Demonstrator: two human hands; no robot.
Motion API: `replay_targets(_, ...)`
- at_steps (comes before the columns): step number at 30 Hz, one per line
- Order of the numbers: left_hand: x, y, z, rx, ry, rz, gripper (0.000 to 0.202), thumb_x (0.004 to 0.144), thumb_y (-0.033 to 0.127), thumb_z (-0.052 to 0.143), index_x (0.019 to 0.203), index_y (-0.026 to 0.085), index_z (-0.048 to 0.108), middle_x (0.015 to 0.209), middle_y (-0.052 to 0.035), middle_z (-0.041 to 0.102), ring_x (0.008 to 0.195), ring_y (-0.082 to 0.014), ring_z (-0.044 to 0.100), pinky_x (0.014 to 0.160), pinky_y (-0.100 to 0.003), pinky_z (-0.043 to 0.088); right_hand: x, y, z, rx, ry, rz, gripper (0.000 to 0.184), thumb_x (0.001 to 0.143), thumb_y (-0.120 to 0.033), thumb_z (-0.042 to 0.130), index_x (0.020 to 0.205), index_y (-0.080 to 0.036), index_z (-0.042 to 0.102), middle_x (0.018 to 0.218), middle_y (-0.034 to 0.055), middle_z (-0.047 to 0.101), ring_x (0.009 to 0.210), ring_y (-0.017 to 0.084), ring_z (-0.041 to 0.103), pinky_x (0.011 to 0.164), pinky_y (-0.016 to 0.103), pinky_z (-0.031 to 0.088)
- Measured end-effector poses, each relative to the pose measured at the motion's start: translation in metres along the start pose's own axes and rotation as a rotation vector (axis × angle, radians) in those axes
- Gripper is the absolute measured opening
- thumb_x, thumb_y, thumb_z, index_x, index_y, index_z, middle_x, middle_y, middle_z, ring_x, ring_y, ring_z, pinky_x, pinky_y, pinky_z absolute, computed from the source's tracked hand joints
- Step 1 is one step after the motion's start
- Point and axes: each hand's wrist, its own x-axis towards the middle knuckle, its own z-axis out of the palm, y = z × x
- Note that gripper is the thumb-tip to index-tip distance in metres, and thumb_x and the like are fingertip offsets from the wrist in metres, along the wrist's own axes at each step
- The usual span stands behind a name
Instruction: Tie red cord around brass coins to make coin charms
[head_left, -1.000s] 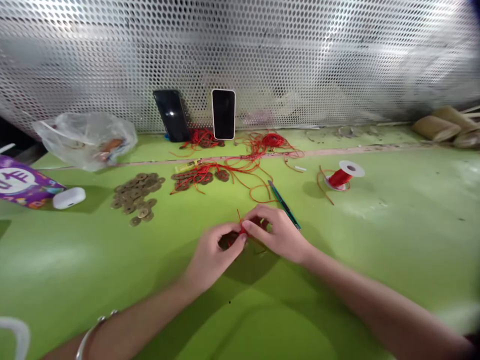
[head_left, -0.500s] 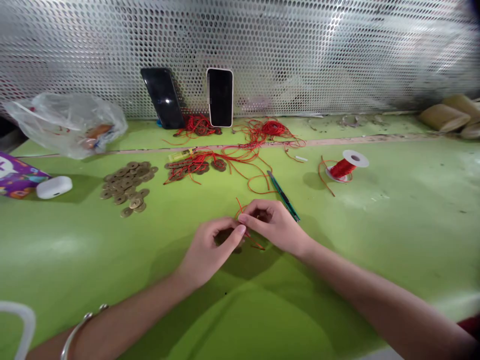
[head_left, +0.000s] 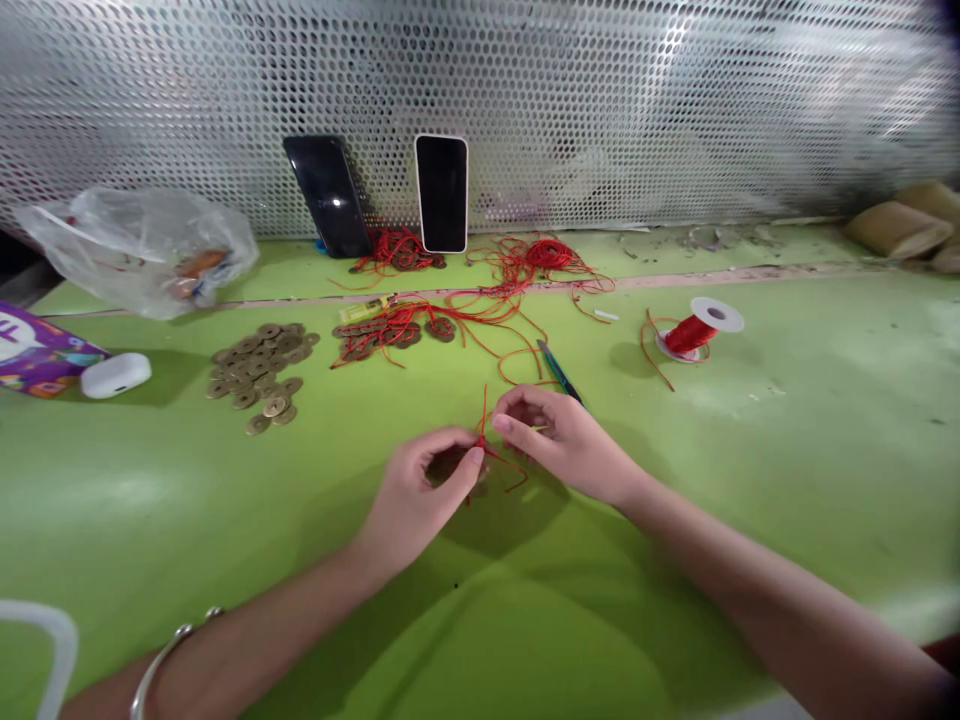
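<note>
My left hand [head_left: 427, 480] pinches a thin red cord [head_left: 484, 408] between thumb and forefinger. One cord end stands up above the fingertips, and another curls out to the right below. Something round and brownish, perhaps a coin, is partly hidden under the left fingers. My right hand [head_left: 559, 435] is just to the right, its thumb and forefinger tips close together at a thin strand of the same cord. Beyond the right hand lies a green craft knife [head_left: 559, 370], partly covered by the fingers.
Holed brass coins [head_left: 262, 360] lie in a pile at left. Behind are coins strung with red cord [head_left: 375, 338], a cord tangle [head_left: 547, 255] and two phones [head_left: 442, 195] against a perforated panel. A red cord spool [head_left: 690, 335] stands at right; a white case [head_left: 116, 376] sits left.
My right hand has shifted slightly right, away from the left fingertips, and now covers more of the craft knife. The cord's upper end stands straighter. My left hand keeps its pinch.
</note>
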Motion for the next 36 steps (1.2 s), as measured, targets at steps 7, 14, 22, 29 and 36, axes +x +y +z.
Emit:
replay_targets(7, -0.0001, -0.0015, -0.0004, -0.063, 0.051, -0.023, 0.018, 0.083, 0.033, 0.055, 0.082, 0.017, 0.064, 0.069, 0.0009, 0.061, 0.062, -0.011, 0.055, 0.055, -0.02, 0.044, -0.0023, -0.0002, -0.0009, -0.116, -0.073, 0.024, 0.027, 0.086, -0.041, 0.054, 0.078, -0.016, 0.055, 0.067, -0.0007, 0.057, 0.058, 0.009, 0.051, 0.054, 0.02, 0.039)
replay_targets(14, 0.0007, -0.0007, -0.0024, -0.083, 0.087, -0.051, 0.023, 0.083, 0.035, 0.056, 0.089, 0.015, 0.067, 0.071, -0.0005, 0.063, 0.063, -0.0112, 0.056, 0.055, -0.02, 0.046, -0.0025, -0.0002, -0.002, -0.194, -0.097, -0.007, 0.025, 0.09, -0.037, 0.048, 0.076, -0.017, 0.053, 0.059, -0.0035, 0.05, 0.052, 0.007, 0.042, 0.05, 0.021, 0.032)
replay_targets(22, 0.0015, -0.001, -0.0028, -0.088, 0.145, -0.052, 0.026, 0.081, 0.038, 0.058, 0.089, 0.016, 0.068, 0.07, -0.0012, 0.063, 0.061, -0.0121, 0.056, 0.053, -0.021, 0.047, -0.0023, -0.0003, -0.0009, -0.218, -0.057, -0.037, 0.022, 0.089, -0.034, 0.049, 0.076, -0.017, 0.053, 0.064, -0.002, 0.051, 0.055, 0.008, 0.043, 0.052, 0.021, 0.034)
replay_targets(29, 0.0009, -0.0036, -0.0037, -0.102, 0.115, -0.04, 0.022, 0.081, 0.034, 0.055, 0.086, 0.017, 0.068, 0.069, -0.001, 0.064, 0.063, -0.0132, 0.058, 0.057, -0.024, 0.049, -0.0024, 0.0041, -0.0001, -0.15, -0.048, 0.003, 0.025, 0.09, -0.039, 0.047, 0.078, -0.017, 0.052, 0.062, -0.0027, 0.049, 0.053, 0.008, 0.044, 0.049, 0.021, 0.033)
replay_targets(36, 0.0007, -0.0046, -0.0023, -0.083, 0.116, -0.048, 0.021, 0.078, 0.033, 0.058, 0.086, 0.016, 0.067, 0.072, -0.0018, 0.066, 0.065, -0.0136, 0.058, 0.058, -0.024, 0.05, -0.0019, 0.0035, 0.0013, -0.14, -0.045, -0.012, 0.022, 0.091, -0.035, 0.045, 0.081, -0.017, 0.052, 0.064, -0.0021, 0.05, 0.054, 0.008, 0.046, 0.05, 0.021, 0.035)
